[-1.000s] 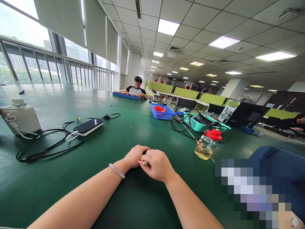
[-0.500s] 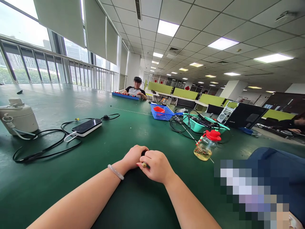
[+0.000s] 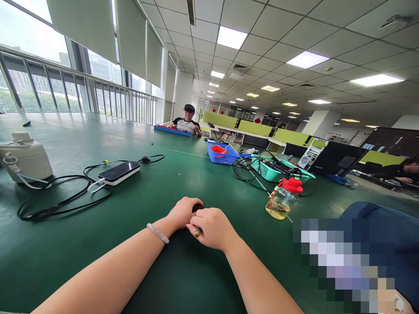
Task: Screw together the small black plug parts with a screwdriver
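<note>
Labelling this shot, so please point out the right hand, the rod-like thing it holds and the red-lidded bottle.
Right hand (image 3: 212, 227): head view, back of the hand.
Rod-like thing (image 3: 197, 232): head view, its near end.
Red-lidded bottle (image 3: 280, 203): head view, clear body.

green table (image 3: 160, 187): cream bottle (image 3: 29, 159) at far left, loop on its side. near it, black cable (image 3: 46, 214) in loose curves; white gadget (image 3: 119, 171) lying flat, dark screen up. right of middle: blue basket (image 3: 224, 158) holding a red tray (image 3: 218, 150); green basket (image 3: 266, 171) piled with dark cords. in front of that, clear jar (image 3: 277, 208), upright, red lid (image 3: 292, 185), yellowish liquid inside. right edge: navy cloth (image 3: 366, 218), partly pixelated. far end: seated person (image 3: 186, 124) behind a long blue box (image 3: 172, 131). window side: railing (image 3: 130, 99), pale blinds (image 3: 83, 30).
</note>
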Available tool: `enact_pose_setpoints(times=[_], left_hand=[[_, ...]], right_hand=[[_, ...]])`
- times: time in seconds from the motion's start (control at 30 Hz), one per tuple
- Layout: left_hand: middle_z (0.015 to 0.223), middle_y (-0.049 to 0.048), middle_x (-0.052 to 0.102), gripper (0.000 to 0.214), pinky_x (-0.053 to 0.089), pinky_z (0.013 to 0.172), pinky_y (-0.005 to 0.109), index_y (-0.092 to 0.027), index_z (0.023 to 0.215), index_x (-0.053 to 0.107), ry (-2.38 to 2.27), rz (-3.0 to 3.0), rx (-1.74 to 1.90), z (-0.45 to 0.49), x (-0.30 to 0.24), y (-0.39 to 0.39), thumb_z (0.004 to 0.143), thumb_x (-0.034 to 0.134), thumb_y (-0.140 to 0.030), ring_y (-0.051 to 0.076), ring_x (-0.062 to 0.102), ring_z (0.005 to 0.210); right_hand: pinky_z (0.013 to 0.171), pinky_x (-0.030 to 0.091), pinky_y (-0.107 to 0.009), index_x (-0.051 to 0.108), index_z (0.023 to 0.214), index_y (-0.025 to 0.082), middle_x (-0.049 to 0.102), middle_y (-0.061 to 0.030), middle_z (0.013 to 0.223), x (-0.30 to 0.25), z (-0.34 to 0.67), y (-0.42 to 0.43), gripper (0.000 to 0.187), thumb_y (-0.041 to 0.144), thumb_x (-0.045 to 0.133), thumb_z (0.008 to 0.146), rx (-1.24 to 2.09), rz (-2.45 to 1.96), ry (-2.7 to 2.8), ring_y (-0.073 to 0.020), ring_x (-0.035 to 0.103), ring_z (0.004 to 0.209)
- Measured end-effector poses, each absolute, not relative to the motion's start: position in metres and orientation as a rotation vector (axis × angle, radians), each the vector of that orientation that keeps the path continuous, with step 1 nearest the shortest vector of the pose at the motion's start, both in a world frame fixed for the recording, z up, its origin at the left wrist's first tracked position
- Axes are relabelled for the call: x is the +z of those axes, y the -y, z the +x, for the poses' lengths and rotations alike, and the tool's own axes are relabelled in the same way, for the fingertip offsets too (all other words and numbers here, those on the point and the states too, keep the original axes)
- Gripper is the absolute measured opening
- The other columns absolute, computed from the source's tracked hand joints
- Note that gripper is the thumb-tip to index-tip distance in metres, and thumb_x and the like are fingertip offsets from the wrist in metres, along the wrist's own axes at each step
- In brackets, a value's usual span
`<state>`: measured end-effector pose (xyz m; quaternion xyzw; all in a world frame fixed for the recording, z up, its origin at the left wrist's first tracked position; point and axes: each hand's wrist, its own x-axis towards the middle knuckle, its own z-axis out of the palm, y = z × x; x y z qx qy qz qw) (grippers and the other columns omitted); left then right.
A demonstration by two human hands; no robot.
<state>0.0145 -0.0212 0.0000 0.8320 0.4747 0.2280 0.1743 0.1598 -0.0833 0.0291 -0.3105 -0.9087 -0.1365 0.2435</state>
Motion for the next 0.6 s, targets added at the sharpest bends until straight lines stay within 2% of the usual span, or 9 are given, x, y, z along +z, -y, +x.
enact_pose_setpoints(times=[0.23,0.37,0.47,0.6], left_hand=[[0.107,0.0043,0.068,0.042,0.046,0.094,0.035,-0.024,0.110,0.065,-1.353,2.357,0.623,0.0131,-0.0011,0.0207,0.069,0.056,-0.017,0.024,0.058,0.105],[0.107,0.0043,0.069,0.041,0.046,0.094,0.035,-0.025,0.110,0.065,-1.351,2.364,0.615,0.0124,-0.0032,0.0180,0.070,0.056,-0.018,0.024,0.059,0.104],[0.106,0.0043,0.069,0.041,0.045,0.095,0.036,-0.024,0.110,0.064,-1.327,2.385,0.621,0.0123,-0.0049,0.0164,0.069,0.059,-0.021,0.025,0.059,0.104],[0.106,0.0031,0.070,0.035,0.046,0.092,0.034,-0.024,0.108,0.065,-1.288,2.403,0.673,0.0131,-0.0056,0.0174,0.074,0.057,-0.022,0.024,0.060,0.101]], right_hand=[[0.053,0.029,-0.027,0.059,0.062,0.019,0.060,0.0003,0.060,0.0270,0.1570,0.0835,0.026,0.029,0.057,0.086,-0.330,-0.924,2.558,-0.0114,0.049,0.054],[0.054,0.030,-0.026,0.061,0.068,0.020,0.062,0.0001,0.064,0.0278,0.1584,0.0830,0.019,0.029,0.057,0.085,-0.265,-0.946,2.527,-0.0121,0.052,0.057],[0.055,0.032,-0.025,0.061,0.072,0.021,0.061,0.0010,0.065,0.0273,0.1595,0.0813,0.015,0.029,0.057,0.084,-0.174,-0.962,2.430,-0.0117,0.051,0.056],[0.058,0.036,-0.023,0.060,0.071,0.021,0.062,0.0002,0.066,0.0275,0.1645,0.0769,0.018,0.027,0.051,0.086,-0.031,-1.014,2.192,-0.0122,0.053,0.059]])
